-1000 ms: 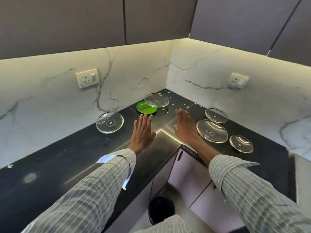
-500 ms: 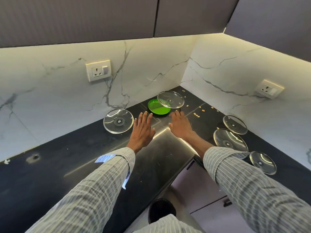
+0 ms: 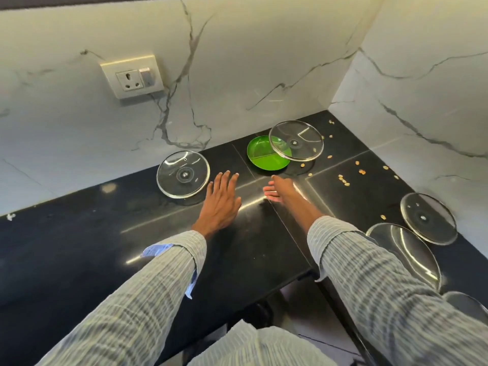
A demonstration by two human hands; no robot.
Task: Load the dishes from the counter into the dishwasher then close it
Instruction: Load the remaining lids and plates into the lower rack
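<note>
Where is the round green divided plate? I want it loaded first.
The round green divided plate sits near the counter's back corner, partly under a clear glass lid, just beyond the right hand.

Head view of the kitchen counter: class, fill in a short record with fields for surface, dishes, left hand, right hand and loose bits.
surface: black counter in a corner of marble walls
dishes: green plate with a glass lid overlapping it; second glass lid to the left; more glass lids at right
left hand: left hand flat, fingers straight, holding nothing
right hand: right hand reaching towards the green plate, holding nothing
loose bits: small yellow bits scattered near the corner
</note>
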